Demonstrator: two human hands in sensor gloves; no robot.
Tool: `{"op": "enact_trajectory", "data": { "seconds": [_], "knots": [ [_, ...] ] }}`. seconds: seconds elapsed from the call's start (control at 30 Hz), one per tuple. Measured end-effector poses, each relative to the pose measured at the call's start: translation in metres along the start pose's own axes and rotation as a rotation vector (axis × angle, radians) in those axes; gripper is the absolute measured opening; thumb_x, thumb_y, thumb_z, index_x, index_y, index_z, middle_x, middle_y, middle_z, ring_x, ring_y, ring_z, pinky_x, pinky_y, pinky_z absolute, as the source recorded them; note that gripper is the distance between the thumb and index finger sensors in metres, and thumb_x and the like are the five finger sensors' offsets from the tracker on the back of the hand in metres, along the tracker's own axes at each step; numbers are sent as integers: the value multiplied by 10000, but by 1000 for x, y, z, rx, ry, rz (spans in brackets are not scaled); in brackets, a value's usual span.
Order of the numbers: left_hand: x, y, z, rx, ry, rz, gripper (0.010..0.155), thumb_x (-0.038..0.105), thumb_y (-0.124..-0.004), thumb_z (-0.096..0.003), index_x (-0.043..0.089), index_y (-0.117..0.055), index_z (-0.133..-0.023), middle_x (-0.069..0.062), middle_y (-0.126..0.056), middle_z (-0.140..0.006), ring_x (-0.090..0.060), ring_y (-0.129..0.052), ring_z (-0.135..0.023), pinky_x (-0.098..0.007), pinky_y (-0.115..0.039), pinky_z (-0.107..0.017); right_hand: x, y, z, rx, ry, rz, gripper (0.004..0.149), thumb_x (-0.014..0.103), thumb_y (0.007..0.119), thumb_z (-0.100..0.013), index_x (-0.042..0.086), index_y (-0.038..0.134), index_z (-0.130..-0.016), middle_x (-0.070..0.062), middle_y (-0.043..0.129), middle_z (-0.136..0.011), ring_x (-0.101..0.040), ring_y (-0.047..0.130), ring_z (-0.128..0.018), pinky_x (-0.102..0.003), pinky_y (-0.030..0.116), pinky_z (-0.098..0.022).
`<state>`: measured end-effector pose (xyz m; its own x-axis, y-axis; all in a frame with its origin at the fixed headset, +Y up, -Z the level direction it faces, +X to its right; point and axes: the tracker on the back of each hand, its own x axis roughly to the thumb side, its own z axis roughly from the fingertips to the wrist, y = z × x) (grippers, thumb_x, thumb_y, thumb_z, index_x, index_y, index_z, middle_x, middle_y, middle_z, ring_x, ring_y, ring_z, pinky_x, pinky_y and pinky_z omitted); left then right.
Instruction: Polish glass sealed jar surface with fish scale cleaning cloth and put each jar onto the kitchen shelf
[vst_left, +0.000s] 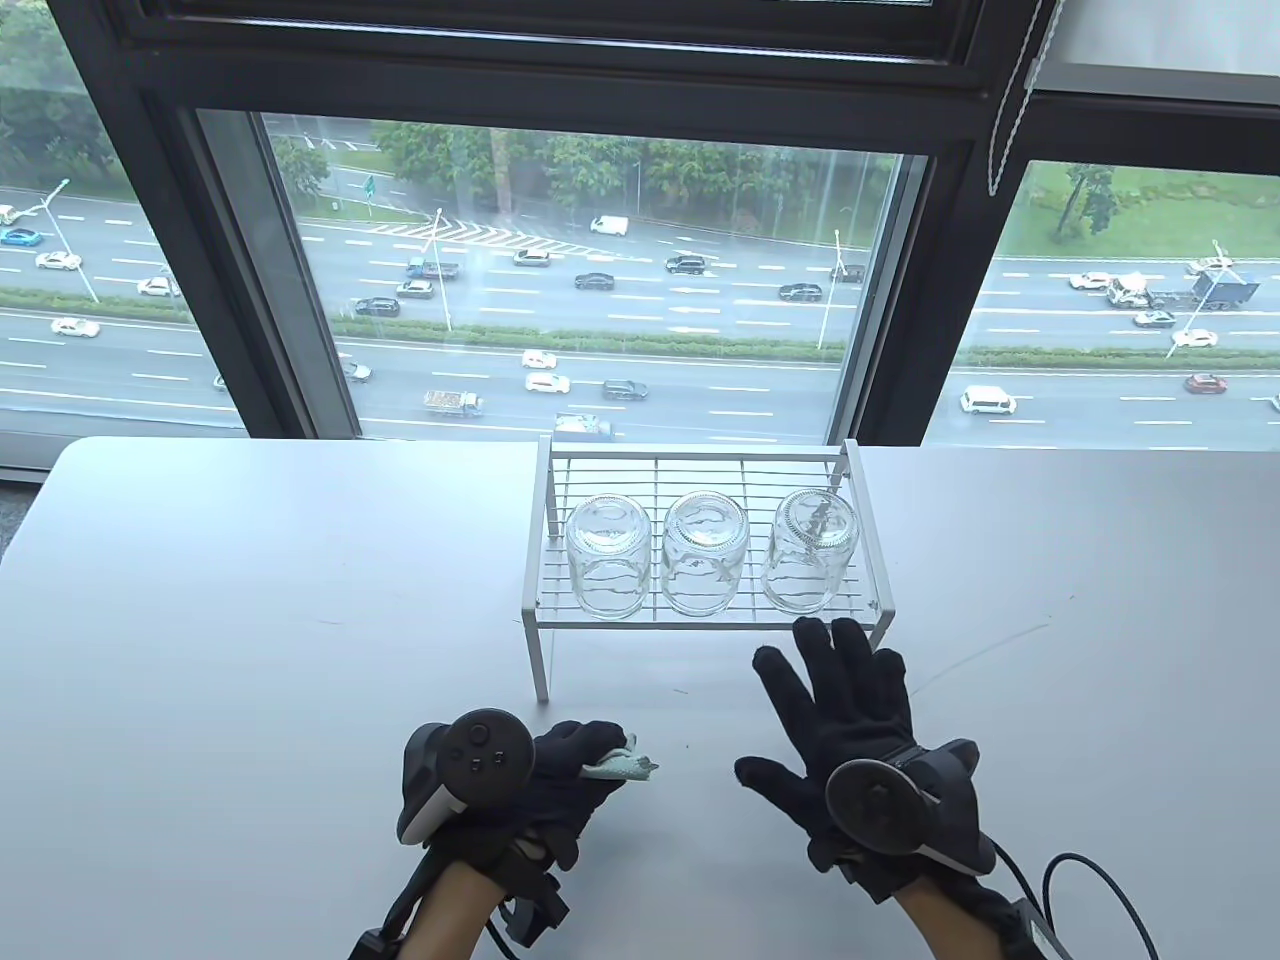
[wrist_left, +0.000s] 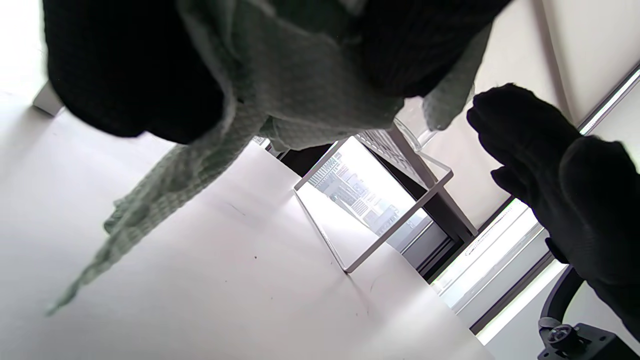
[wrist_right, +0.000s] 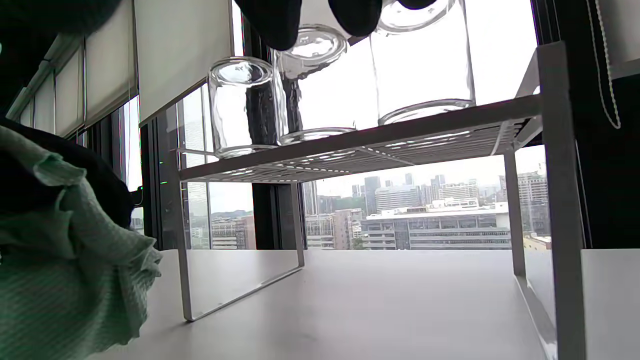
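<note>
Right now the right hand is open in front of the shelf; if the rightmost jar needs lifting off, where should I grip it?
Probably wrap the fingers around the mid wall of the rightmost jar, coming in from the front with the right hand. It stands mouth-down on the shelf, so there is no rim to hook, its front is unobstructed, and the middle jar stands close on its left.

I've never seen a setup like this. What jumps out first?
Three clear glass jars stand upside down in a row on a white wire shelf at the table's far edge, before a big window. Nearer, the left hand grips a pale green cloth, while the right hand spreads open, empty.
</note>
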<state>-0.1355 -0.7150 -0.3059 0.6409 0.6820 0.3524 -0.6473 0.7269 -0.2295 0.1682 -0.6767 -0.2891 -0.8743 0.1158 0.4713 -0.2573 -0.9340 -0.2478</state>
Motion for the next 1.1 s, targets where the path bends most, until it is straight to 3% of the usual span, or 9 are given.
{"op": "enact_trajectory", "data": {
  "seconds": [0.1,0.3,0.53,0.87,1.0,1.1],
  "knots": [
    [0,3,1,4,12,-21,533,430,-789,-522,133,-770,-964,-312,-858,-933,-537,-957,-680,-532,-892,-441,1,16,5,103,1,26,888,753,603,-394,326,400,-1146,-115,260,-1232,-453,235,-1092,-706,282,-729],
    [0,7,3,-18,41,-58,555,388,-765,-535,148,-692,-1030,-324,-779,-999,-565,-888,-756,-562,-842,-502,-4,27,15,158,27,33,898,771,583,-388,339,364,-1145,-115,245,-1230,-451,223,-1090,-703,282,-729],
    [-7,26,10,70,87,-96,537,351,-790,-525,156,-717,-1020,-319,-777,-1008,-562,-884,-773,-567,-833,-517,-4,26,18,127,33,15,897,769,592,-384,340,378,-1143,-118,260,-1228,-452,237,-1089,-702,287,-728],
    [-62,54,22,230,328,-257,549,321,-807,-515,171,-714,-1035,-288,-723,-1081,-564,-805,-892,-586,-759,-605,-10,25,19,127,59,-8,895,761,603,-387,330,390,-1142,-136,271,-1223,-458,249,-1085,-701,295,-727],
    [-87,52,24,221,446,-268,566,319,-806,-515,177,-695,-1052,-269,-665,-1129,-552,-722,-971,-590,-692,-655,-10,24,19,128,65,-14,893,760,604,-388,329,394,-1141,-137,272,-1222,-458,252,-1085,-700,297,-728],
    [-104,45,24,139,558,-267,603,325,-804,-517,176,-643,-1078,-259,-592,-1165,-544,-640,-1022,-594,-635,-684,-11,24,19,136,70,-17,896,760,605,-386,327,391,-1141,-141,269,-1222,-459,252,-1084,-700,298,-728]
  ]
}}
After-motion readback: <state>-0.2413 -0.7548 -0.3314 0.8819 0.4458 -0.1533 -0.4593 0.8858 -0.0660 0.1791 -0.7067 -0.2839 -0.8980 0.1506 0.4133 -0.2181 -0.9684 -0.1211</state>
